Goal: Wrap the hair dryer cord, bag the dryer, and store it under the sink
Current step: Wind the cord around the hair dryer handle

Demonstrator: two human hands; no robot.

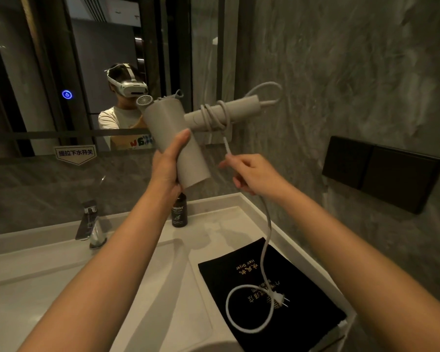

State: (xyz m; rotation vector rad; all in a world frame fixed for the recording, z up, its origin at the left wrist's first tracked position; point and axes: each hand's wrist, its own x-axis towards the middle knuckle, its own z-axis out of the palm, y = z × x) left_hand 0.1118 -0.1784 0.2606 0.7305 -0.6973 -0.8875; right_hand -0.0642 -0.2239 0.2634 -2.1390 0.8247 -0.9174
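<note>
So far left there's a chrome tap on the pale stone worktop, with a small dark hand-wash bottle standing just behind the basin. Above that bottle the left hand is up in the air, fingers wrapped tight round the barrel of the matte grey hair dryer, thumb along the side. The dryer's handle sticks out to the right and already has a few loops of the pale grey cord wound around it. Moving right, the right hand holds the loose run of cord, fingers pinching it, just below the handle. From there the cord hangs down and curls into a ring, with the white plug lying on the flat black cloth bag with gold lettering on the worktop's right side. Black wall panel is off to the far right.
</note>
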